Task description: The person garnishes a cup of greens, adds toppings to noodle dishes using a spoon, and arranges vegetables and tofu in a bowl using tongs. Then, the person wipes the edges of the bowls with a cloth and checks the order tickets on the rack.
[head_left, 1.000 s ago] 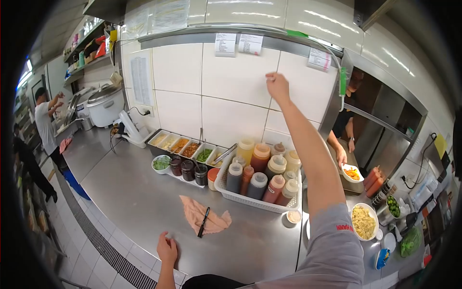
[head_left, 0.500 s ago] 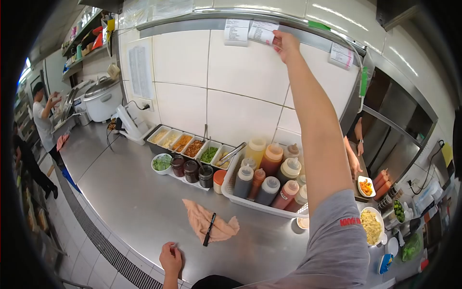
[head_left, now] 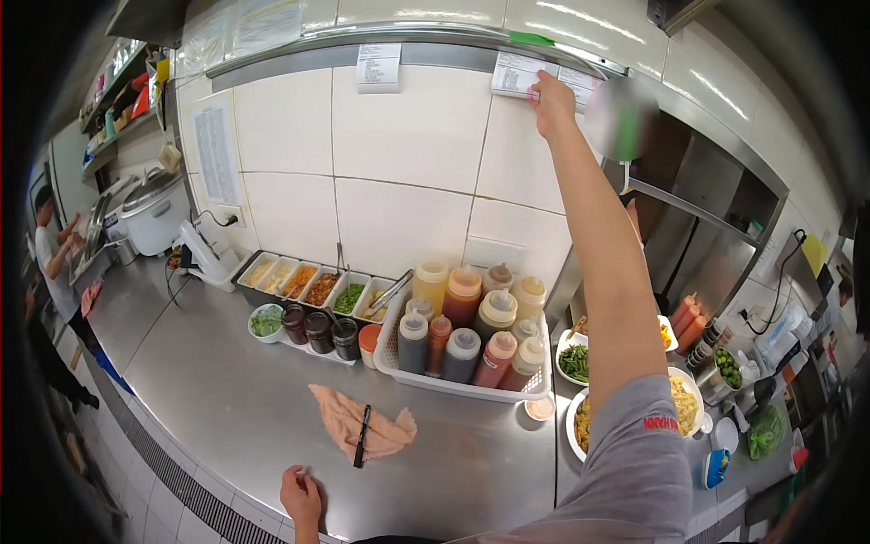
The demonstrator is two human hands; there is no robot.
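One paper slip (head_left: 515, 74) hangs from the wall rail (head_left: 453, 56), likely light, limp, tearable, best held by its edge; right hand (head_left: 553, 107) pinches its right edge; left hand (head_left: 301, 496) curls loosely, apparently empty

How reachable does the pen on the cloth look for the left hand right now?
Probably within easy reach: the left hand is close by at the counter's front edge, the pen lies uncovered on top of the cloth, and nothing visible stands between.

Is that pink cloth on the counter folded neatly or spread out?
Loosely spread, not neatly folded: the cloth lies rumpled, with uneven edges.
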